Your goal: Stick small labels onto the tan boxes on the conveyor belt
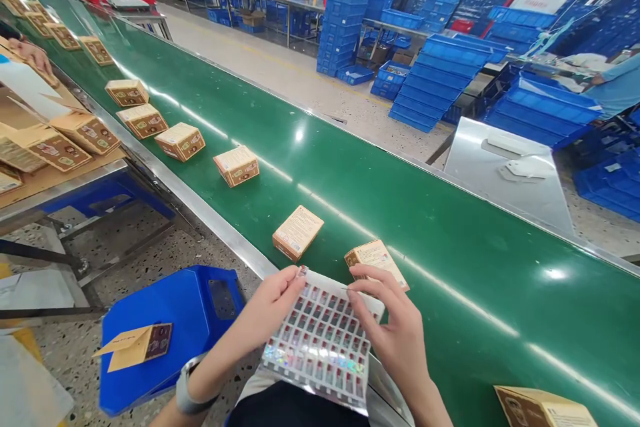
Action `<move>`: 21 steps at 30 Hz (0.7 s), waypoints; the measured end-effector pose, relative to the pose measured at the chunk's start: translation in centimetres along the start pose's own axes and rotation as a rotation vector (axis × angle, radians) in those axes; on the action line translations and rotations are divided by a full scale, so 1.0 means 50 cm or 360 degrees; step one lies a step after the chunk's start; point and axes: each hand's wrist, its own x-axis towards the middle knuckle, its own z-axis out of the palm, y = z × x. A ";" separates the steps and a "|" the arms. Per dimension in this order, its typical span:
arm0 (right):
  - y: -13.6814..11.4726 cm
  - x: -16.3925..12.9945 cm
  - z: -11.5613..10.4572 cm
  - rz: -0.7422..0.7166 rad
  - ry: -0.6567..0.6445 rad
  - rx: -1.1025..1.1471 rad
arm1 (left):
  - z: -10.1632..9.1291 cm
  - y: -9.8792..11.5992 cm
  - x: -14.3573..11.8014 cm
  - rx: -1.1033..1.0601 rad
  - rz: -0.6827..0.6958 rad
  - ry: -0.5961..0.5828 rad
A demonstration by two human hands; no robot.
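Note:
A sheet of small shiny stickers (320,340) in rows lies tilted over my lap at the belt's near edge. My left hand (273,303) is closed on its upper left corner, thumb on top, with a small sticker (302,271) at the fingertips. At the sheet's upper right, my right hand (390,313) pinches thumb and index finger together on what looks like the thin edge of a sticker. Just beyond these fingers lies a brown-and-cream carton (377,260). Another carton (299,232) rests on the belt beyond my left hand.
The green conveyor belt (440,233) crosses diagonally, with several more cartons (237,165) up the left and one carton (543,407) at lower right. A blue stool (155,300) bears an opened carton (143,345). At far left, another person's hand (33,57) is near stacked cartons.

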 end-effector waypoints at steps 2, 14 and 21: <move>0.021 0.008 0.012 0.0445 -0.0017 0.0378 | -0.040 -0.006 0.003 0.0101 0.0040 0.0162; 0.110 0.124 0.146 0.0932 0.0126 0.1107 | -0.045 -0.018 0.021 0.0755 0.0387 -0.0250; 0.127 0.107 0.152 0.0996 0.0285 0.0957 | -0.014 -0.006 0.007 0.0881 0.0382 -0.0402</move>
